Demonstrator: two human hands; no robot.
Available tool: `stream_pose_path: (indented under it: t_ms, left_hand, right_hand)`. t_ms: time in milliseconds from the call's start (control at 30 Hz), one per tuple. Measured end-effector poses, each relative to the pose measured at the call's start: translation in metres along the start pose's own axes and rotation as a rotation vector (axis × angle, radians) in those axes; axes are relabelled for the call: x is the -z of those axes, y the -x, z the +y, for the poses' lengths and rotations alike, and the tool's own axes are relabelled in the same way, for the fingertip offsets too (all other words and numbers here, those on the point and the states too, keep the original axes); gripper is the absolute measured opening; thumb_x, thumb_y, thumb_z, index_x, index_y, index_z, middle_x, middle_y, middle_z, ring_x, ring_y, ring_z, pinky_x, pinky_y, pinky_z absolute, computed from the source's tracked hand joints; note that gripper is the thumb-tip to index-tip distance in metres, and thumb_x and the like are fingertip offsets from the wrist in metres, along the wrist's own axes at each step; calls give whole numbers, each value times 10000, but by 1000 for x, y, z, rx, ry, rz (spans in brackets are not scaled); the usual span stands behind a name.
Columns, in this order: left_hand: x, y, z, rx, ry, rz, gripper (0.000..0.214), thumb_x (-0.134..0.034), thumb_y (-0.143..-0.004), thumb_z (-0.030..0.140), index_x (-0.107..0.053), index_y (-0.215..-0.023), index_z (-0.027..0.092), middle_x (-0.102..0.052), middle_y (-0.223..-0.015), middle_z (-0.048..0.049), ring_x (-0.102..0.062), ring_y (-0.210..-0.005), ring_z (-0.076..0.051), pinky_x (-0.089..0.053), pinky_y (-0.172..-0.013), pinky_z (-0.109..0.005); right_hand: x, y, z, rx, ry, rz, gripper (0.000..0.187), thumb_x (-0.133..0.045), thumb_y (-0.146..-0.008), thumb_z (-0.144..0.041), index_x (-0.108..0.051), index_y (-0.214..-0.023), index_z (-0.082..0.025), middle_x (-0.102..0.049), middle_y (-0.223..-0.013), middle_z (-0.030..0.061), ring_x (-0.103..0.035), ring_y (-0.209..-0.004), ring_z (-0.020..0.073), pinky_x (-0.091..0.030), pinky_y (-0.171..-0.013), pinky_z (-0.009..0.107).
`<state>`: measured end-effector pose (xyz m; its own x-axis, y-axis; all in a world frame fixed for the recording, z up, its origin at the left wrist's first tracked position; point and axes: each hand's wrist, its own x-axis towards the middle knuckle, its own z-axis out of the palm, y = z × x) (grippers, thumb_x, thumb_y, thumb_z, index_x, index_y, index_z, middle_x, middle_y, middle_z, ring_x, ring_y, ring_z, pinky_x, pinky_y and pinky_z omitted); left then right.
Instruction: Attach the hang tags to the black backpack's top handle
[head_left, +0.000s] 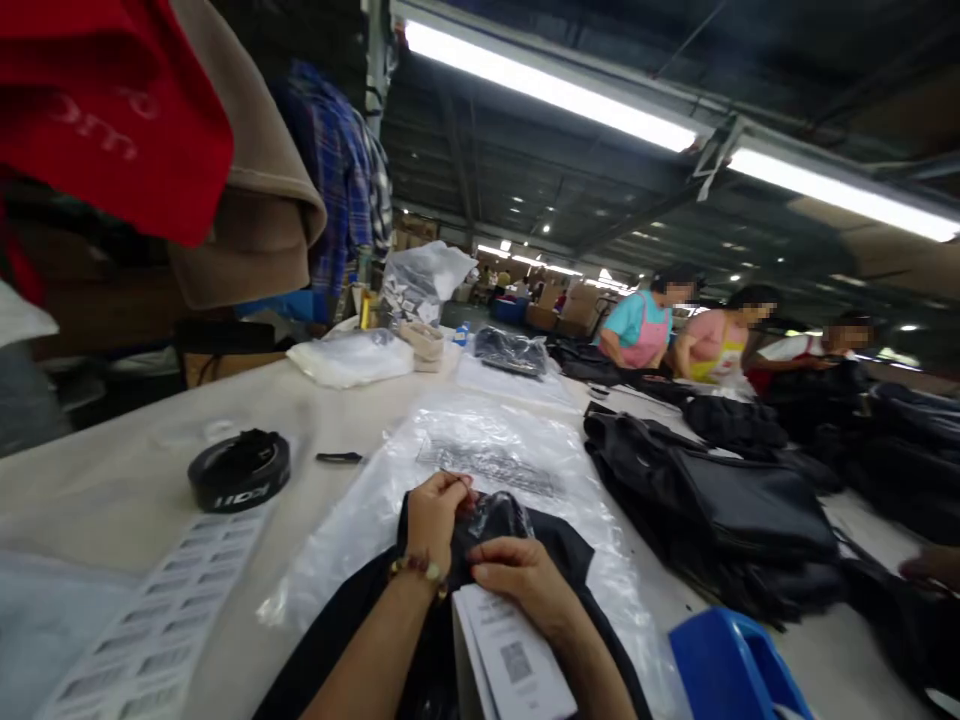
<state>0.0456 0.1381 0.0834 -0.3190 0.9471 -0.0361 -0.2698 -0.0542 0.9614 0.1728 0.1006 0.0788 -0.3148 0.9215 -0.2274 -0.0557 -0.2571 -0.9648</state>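
A black fabric item (562, 540), likely a bag, lies in front of me on a stack of clear plastic bags (450, 430). My left hand (435, 515), with a beaded bracelet at the wrist, pinches at its upper edge; the fingertips partly hide what is between them. My right hand (525, 580) is closed with thumb and forefinger together on a shiny part of the black item, which looks like thin plastic. Below that hand, white printed paper tags (514, 665) with a square code stand close against its wrist.
At left are a roll of black tape (238, 472), a sheet of labels (165, 625) and a small black cutter (339, 458). Black bags (720, 500) pile up at right, near a blue plastic object (731, 660). Several co-workers (637, 325) stand beyond. Clothes (330, 180) hang upper left.
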Motion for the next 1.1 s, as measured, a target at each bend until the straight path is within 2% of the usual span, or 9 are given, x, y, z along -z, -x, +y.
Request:
stream_pose_path:
  t_ms: [100, 200, 300, 400, 533, 600, 700, 867, 1100]
  left_hand:
    - [10, -5, 2, 6, 32, -23, 256, -608, -516, 331, -621, -707, 160, -624, -595, 11, -559, -566, -128, -443, -583, -252]
    - [19, -8, 5, -4, 9, -78, 278, -557, -515, 271, -627, -755, 150, -651, -699, -10, -589, -669, -141, -457, -650, -253]
    - [21, -12, 2, 14, -98, -121, 304, -469, -587, 222, -613, -842, 141, -670, -836, -44, -622, -787, -156, -479, -719, -263]
    - [16, -15, -7, 54, -337, -163, 226, -423, -710, 141, -596, -854, 128, -668, -844, -69, -633, -794, -165, -494, -751, -314]
    - [6, -12, -22, 26, -762, -201, 116, -496, -798, 90, -598, -832, 134, -650, -877, -59, -599, -910, -193, -432, -892, -407]
    - [2, -8, -28, 10, -928, -221, 111, -536, -813, 140, -593, -906, 120, -641, -953, -82, -583, -960, -212, -408, -919, -428]
    - [-2, -2, -33, 2, -1079, -260, 237, -594, -796, 266, -584, -966, 100, -625, -1028, -122, -580, -978, -234, -421, -893, -416]
    - [-4, -4, -33, 37, -1140, -317, 193, -622, -776, 292, -611, -886, 135, -658, -945, -73, -605, -921, -212, -454, -840, -395]
    - [2, -14, -34, 72, -1022, -348, 249, -563, -842, 376, -606, -749, 149, -643, -760, -6, -610, -769, -164, -476, -759, -357]
  right_hand:
    - [2, 1, -1, 1, -15, -20, 275, -813, -497, -319, -712, -676, -136, -583, -538, -17, -417, -455, 42, -271, -453, 181]
    - [6, 1, -1, 14, -54, 53, 294, -824, -496, -344, -701, -678, -148, -572, -518, -28, -432, -437, 51, -297, -439, 183]
    - [13, 0, 0, 10, -94, 134, 317, -822, -508, -364, -695, -708, -153, -592, -535, -20, -481, -443, 75, -352, -447, 197]
    - [23, -1, 0, -6, -116, 183, 336, -823, -518, -358, -691, -750, -155, -628, -585, -5, -543, -483, 97, -414, -490, 211]
    - [33, -2, 1, -28, -123, 229, 372, -831, -508, -348, -685, -787, -150, -645, -609, 8, -590, -525, 129, -461, -532, 235]
    - [36, -2, 2, -35, -115, 243, 371, -834, -504, -347, -683, -779, -150, -644, -603, 9, -593, -527, 133, -465, -535, 238]
    - [37, -2, 4, -40, -87, 248, 364, -839, -490, -348, -685, -754, -152, -648, -607, 10, -587, -529, 126, -461, -536, 233]
    - [36, -4, 7, -39, -22, 236, 389, -838, -465, -381, -695, -738, -144, -641, -609, 13, -571, -521, 131, -448, -518, 245]
    - [38, -5, 8, -52, 36, 255, 400, -811, -469, -401, -706, -763, -151, -645, -647, 20, -571, -551, 136, -439, -533, 252]
